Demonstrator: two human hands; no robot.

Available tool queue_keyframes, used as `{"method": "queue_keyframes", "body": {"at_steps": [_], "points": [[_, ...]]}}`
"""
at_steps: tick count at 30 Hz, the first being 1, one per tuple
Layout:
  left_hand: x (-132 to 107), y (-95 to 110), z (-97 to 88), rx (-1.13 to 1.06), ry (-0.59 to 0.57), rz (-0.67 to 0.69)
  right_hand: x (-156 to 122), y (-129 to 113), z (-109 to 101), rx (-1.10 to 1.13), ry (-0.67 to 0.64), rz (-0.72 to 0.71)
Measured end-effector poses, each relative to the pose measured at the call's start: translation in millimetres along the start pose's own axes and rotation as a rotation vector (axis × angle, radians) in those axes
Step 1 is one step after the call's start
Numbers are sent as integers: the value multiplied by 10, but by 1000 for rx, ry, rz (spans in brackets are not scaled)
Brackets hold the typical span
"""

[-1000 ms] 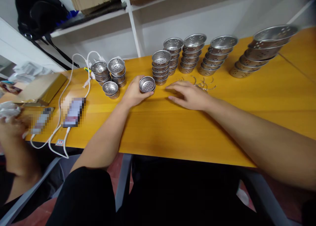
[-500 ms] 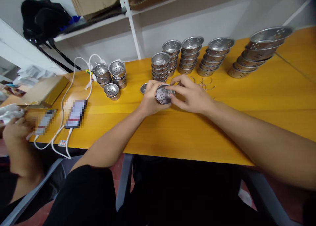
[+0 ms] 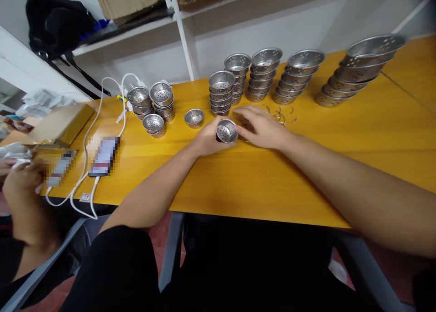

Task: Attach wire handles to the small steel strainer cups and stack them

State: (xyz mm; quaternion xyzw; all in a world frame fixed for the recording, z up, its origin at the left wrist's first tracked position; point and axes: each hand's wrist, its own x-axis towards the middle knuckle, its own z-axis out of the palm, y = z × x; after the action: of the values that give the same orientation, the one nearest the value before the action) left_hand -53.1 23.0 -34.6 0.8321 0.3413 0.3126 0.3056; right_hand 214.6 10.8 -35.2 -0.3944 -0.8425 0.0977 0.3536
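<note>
My left hand (image 3: 208, 138) is wrapped round a small perforated metal cup (image 3: 226, 131), whose open mouth faces up toward me. To its right, my right hand (image 3: 260, 126) has its fingers apart; its thumb tip is at the cup's rim, and whether it touches I cannot tell. Just beyond my left hand, a single metal cup (image 3: 194, 118) stands on the table. Behind the held cup rises a stack of perforated cups (image 3: 221, 93). Thin curved metal strips (image 3: 279, 116) lie beyond my right hand.
More stacks of cups (image 3: 285, 82) line the table's back, with a leaning tall stack (image 3: 357, 76) at right. Shorter stacks (image 3: 161, 103) stand left, near a phone (image 3: 105, 156) and its white cable (image 3: 85, 139). Another person's hand (image 3: 23, 180) is at the far left.
My right hand's fingers have come out of the held cup and spread apart. My left hand has shifted slightly, so the single cup behind it shows fully.
</note>
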Motion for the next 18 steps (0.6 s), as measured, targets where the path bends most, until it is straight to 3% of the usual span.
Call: {"method": "queue_keyframes", "body": {"at_steps": [4, 9, 14, 18], "points": [[110, 76, -23, 78, -63, -59, 29, 53, -7, 21, 62, 82], [243, 59, -178, 145, -24, -231, -5, 31, -51, 28, 88, 127], [398, -23, -291, 216, 48, -232, -12, 56, -49, 45, 73, 132], [501, -51, -237, 127, 73, -209, -5, 14, -82, 64, 68, 108]]}}
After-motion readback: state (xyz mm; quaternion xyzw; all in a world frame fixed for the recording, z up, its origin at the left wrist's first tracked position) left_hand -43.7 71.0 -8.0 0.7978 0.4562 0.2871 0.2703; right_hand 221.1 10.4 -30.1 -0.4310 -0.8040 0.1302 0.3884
